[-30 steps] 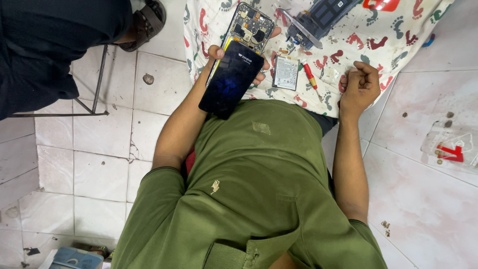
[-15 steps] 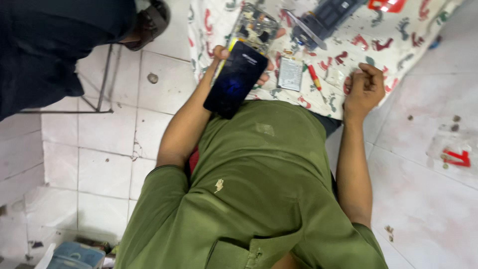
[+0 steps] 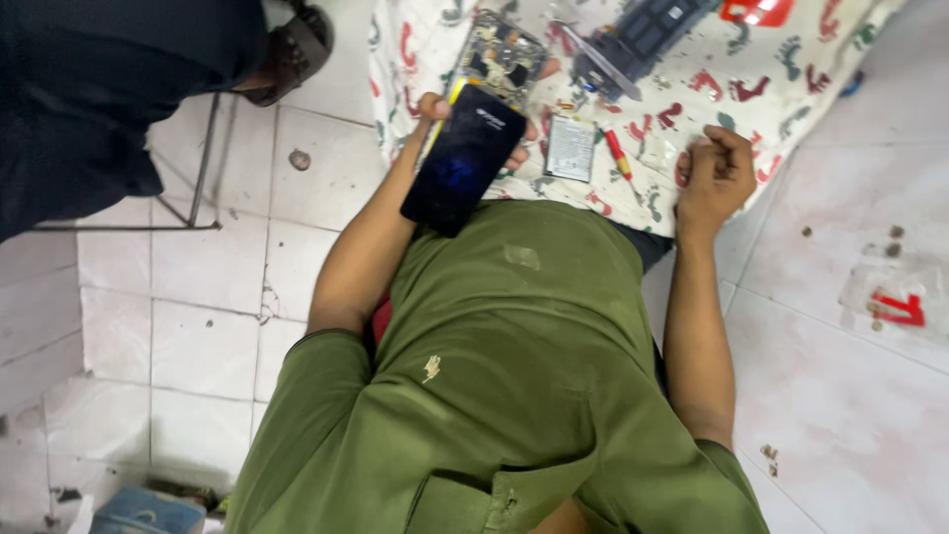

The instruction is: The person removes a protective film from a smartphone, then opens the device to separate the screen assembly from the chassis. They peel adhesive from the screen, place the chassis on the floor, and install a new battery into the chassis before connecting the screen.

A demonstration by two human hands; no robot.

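Note:
My left hand (image 3: 435, 111) grips a black phone display panel (image 3: 463, 163), tilted over the edge of a white cloth with red and green prints (image 3: 791, 79). Just beyond the panel lies an opened phone body with its circuit board showing (image 3: 501, 51). My right hand (image 3: 714, 173) rests as a closed fist on the cloth's near edge, with nothing visible in it. Between the hands lie a small grey flat rectangular part (image 3: 570, 148) and a red-and-yellow screwdriver (image 3: 619, 155). My green shirt fills the lower middle.
A dark ribbed tool (image 3: 643, 30) lies at the cloth's far side. Another person in dark clothes, wearing a sandal (image 3: 297, 44), stands at the upper left by a thin metal frame (image 3: 203, 168). A clear plastic bag (image 3: 890, 297) lies on the tiled floor at right.
The view has shifted slightly. My left hand still holds the display panel in about the same spot, and my right fist has stayed on the cloth.

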